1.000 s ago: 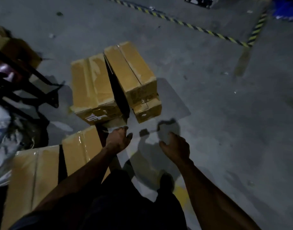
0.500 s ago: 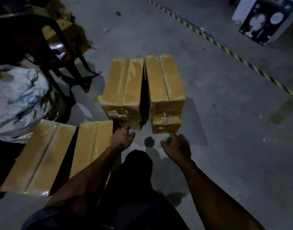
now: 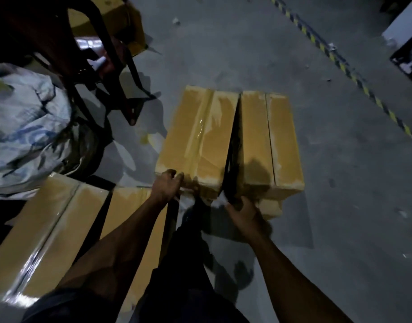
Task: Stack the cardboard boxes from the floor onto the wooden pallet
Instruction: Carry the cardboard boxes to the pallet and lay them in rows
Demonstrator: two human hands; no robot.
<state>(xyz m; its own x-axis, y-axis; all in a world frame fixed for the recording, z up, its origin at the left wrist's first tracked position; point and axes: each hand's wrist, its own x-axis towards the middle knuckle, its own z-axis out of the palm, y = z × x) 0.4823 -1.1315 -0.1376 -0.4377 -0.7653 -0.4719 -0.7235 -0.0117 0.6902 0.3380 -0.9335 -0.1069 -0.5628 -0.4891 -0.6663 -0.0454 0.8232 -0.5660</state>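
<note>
where the person bends over the grey concrete floor (image 3: pixel 340 183), two taped cardboard boxes lie side by side with a dark wedge of gap between them. the left hand (image 3: pixel 166 186) sits at the near left corner of the left box (image 3: pixel 198 138), fingers curled over its top edge and holding it. the right hand (image 3: pixel 243 212) is at the near end of the right box (image 3: pixel 270 145), low by the gap; its fingers go out of sight under the box's end, so i cannot tell whether they are clamped on it or only touching. a smaller box (image 3: pixel 271 208) peeks out beneath the right box, just beside that hand. nearer to the person, on the left, two more boxes (image 3: pixel 48 241) lie together, their tape shining. behind them a crumpled white sack (image 3: pixel 25 127) slumps beside a dark metal frame (image 3: pixel 102 50). a yellow-and-black striped line (image 3: pixel 345 68) runs across the floor to the right.
</note>
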